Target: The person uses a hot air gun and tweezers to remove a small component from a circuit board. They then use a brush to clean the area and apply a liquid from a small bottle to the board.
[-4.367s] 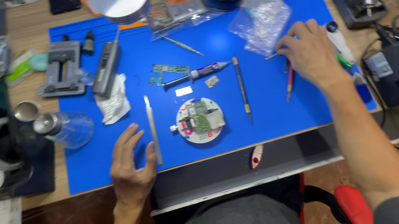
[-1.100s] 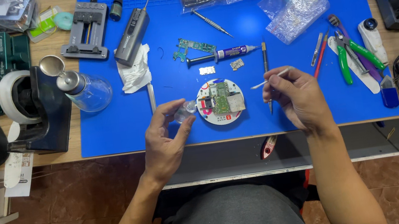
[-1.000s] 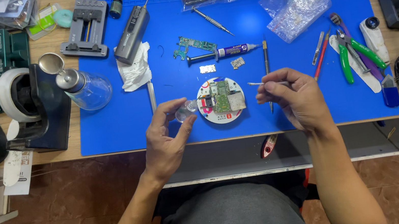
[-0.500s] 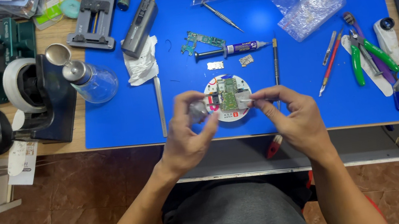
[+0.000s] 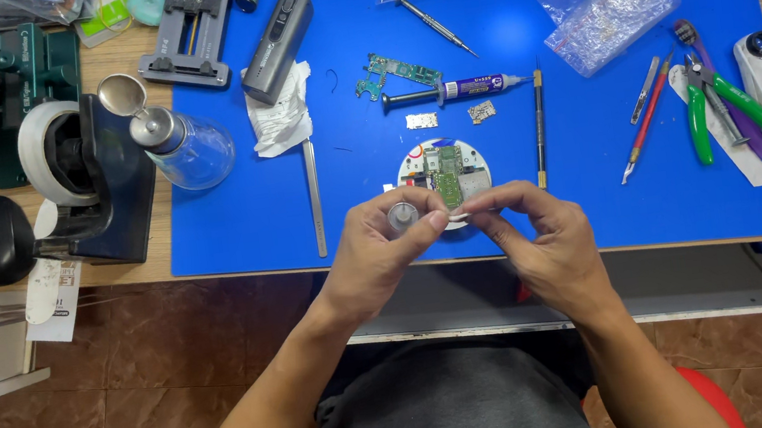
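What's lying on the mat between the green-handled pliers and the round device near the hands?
In the head view, between the green-handled pliers and the round device: a red-handled tool, tweezers and a thin dark screwdriver.

A repair workshop; a blue mat [image 5: 512,20] holds small circuit boards [image 5: 398,71], green pliers [image 5: 719,101], a screwdriver [image 5: 437,26].

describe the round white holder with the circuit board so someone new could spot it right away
Start at the blue work mat and go to the middle of its near edge, just beyond the left hand and right hand. There lies a round white holder with a small green circuit board on top. Nothing else on the mat is a white disc.
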